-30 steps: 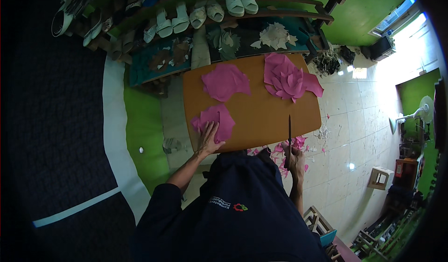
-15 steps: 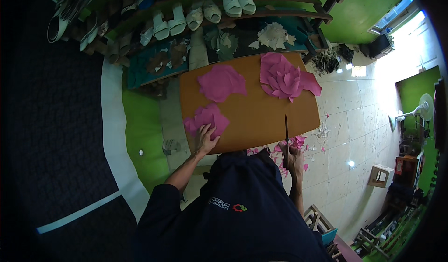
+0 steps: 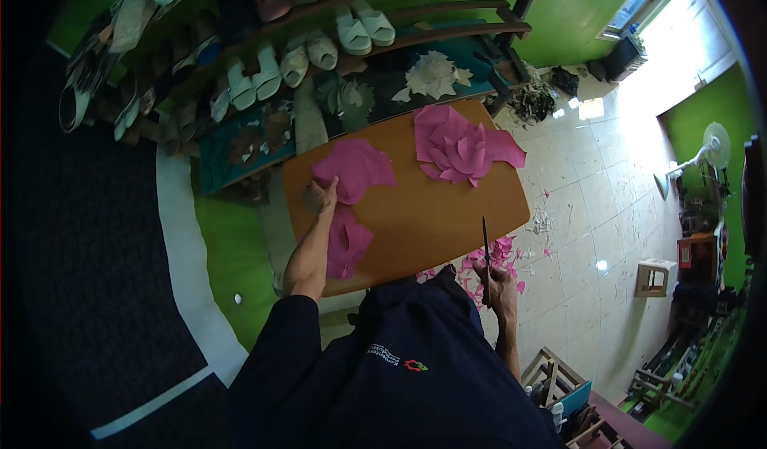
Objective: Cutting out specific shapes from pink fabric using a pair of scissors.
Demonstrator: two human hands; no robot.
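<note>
My left hand [image 3: 323, 198] is at the lower left edge of a pink stack of cut sheet pieces [image 3: 357, 169] on the brown table [image 3: 435, 237]. Its thumb lies on the stack and the fingers close at its edge, partly blurred. Just below, beside my left forearm, lies another pink pile [image 3: 347, 244]. My right hand [image 3: 500, 291] is wrapped round a pair of scissors [image 3: 485, 245], held past the table's near right edge with the blades pointing away from me. Farther off at the right of the table sits a larger heap of petal-shaped pink pieces [image 3: 459, 149].
Racks of sandals and shoes [image 3: 256, 73] stand beyond the table. On a low shelf there lie white cut pieces [image 3: 435, 75] and green ones [image 3: 347, 101]. Pink scraps [image 3: 502, 251] litter the tiled floor at the right. A white fan [image 3: 713, 145] stands at the far right.
My left hand has moved away from the near pink pile to the edge of the stack beyond it. My right hand still holds the scissors. The whole view has turned slightly.
</note>
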